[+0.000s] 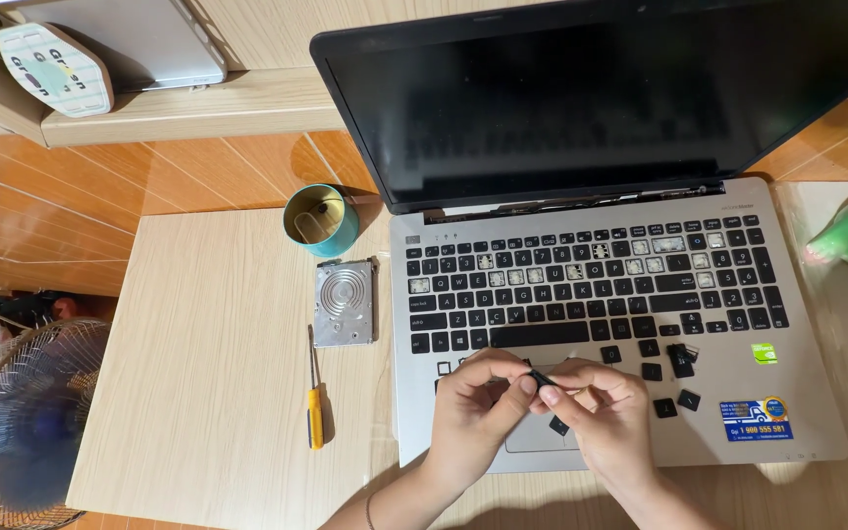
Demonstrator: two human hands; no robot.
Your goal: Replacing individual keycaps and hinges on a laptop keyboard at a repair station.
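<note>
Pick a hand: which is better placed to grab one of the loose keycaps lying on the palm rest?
Right, probably. The right hand sits nearest the loose keycaps on the laptop; the left hand is farther. Both pinch one black keycap.

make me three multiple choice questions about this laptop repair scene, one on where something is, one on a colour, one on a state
1. Where does the screwdriver lie?
A. on the keyboard
B. on the table left of the laptop, below the metal drive
C. inside the cup

2. What colour is the cup?
A. red
B. teal
C. black

3. What state is the keyboard in?
A. all keys in place
B. several keycaps off, some loose on the palm rest
C. covered by a cloth

Answers:
1. B, its yellow handle rests on the pale table just below the drive.
2. B, the cup's wall is teal.
3. B, bare sockets show in the rows, loose keycaps lie on the palm rest, and the left hand and right hand pinch a keycap together.
</note>
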